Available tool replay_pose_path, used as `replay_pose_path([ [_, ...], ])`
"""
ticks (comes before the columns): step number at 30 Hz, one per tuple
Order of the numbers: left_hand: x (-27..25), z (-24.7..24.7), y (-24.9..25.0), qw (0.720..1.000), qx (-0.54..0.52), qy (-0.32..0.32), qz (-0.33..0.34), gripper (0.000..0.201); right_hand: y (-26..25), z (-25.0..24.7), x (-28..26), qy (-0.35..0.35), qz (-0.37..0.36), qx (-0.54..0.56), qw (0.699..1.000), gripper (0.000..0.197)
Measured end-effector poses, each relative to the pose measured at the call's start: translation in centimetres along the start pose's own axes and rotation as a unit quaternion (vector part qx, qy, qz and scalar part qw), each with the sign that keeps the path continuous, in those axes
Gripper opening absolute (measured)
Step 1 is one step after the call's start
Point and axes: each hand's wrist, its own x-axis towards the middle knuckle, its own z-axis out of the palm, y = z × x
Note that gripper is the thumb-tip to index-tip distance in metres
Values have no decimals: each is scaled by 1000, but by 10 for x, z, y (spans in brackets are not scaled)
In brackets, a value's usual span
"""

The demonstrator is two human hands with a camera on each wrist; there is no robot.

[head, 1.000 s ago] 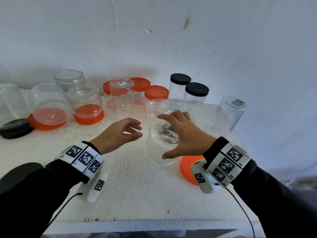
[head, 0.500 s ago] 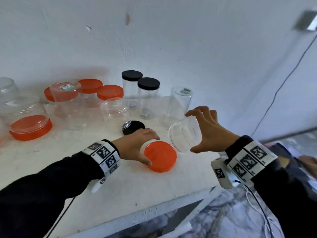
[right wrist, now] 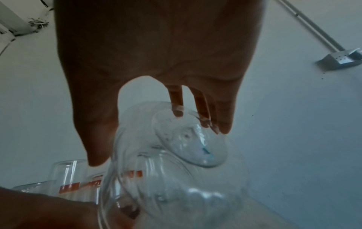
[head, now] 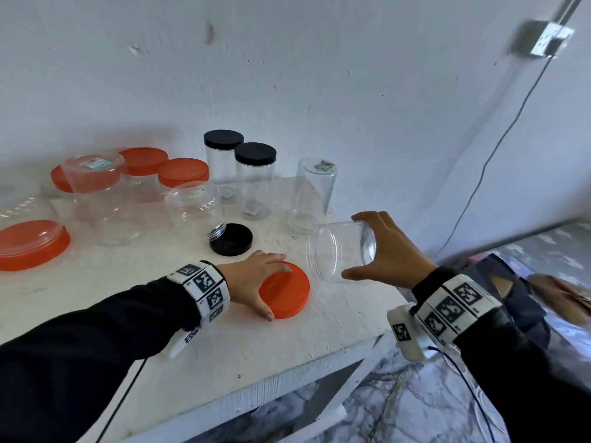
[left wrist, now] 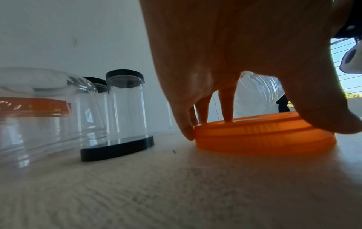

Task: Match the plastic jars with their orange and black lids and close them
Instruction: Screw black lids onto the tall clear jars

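A loose orange lid (head: 285, 290) lies flat near the white table's right front corner. My left hand (head: 256, 282) covers its left side, thumb and fingers curled round its rim (left wrist: 264, 136). My right hand (head: 388, 251) holds a clear wide-mouthed jar (head: 340, 251) on its side in the air just right of the lid, mouth facing left; in the right wrist view the fingertips (right wrist: 178, 112) press its base (right wrist: 188, 139) and the thumb lies along its wall. A loose black lid (head: 232, 239) lies behind the orange one.
Two clear jars with black lids (head: 254, 180) stand at the back by the wall. A tall lidless jar (head: 311, 193) stands upside down near the table's right edge. Orange-lidded jars (head: 182, 177) and upturned clear jars (head: 102, 199) crowd the left. The table's front edge (head: 287, 378) is close.
The right hand lifted the clear jar off the table and carried it right, tipping it on its side. The left hand reached to the orange lid and closed on its rim.
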Motion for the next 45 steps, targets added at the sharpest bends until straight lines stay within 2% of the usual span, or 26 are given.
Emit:
replay_pose_path([
  [5, -19, -3, -9, 999, -22, 16, -28, 92, -5, 13, 4, -15, 16, 35, 999, 84],
  [10, -63, -5, -35, 991, -66, 90, -79, 90, -24, 31, 14, -73, -3, 45, 996, 105],
  [14, -112, -2, -57, 975, -97, 146, -140, 103, -46, 52, 27, -108, -36, 56, 992, 105],
  [16, -139, 1, -65, 963, -114, 177, -168, 110, -59, 64, 34, -117, -60, 62, 989, 97],
  [18, -165, 6, -72, 948, -132, 216, -192, 114, -74, 77, 42, -126, -88, 84, 984, 74],
  [21, -204, 12, -79, 913, -166, 292, -231, 107, -95, 96, 51, -161, -106, 114, 975, 59],
  [22, -215, 13, -81, 902, -172, 314, -242, 105, -102, 102, 53, -174, -108, 129, 970, 59],
  [25, -244, 18, -79, 874, -185, 360, -268, 94, -121, 122, 59, -219, -114, 150, 958, 79],
  [30, -268, 23, -72, 852, -199, 385, -292, 93, -142, 146, 65, -305, -123, 198, 924, 96],
  [33, -274, 24, -70, 845, -202, 394, -301, 90, -150, 156, 68, -333, -123, 223, 908, 102],
  [39, -273, 22, -66, 843, -212, 392, -301, 87, -165, 169, 72, -352, -105, 241, 898, 92],
  [45, -251, 14, -63, 861, -199, 372, -284, 88, -168, 172, 71, -347, -109, 262, 894, 85],
])
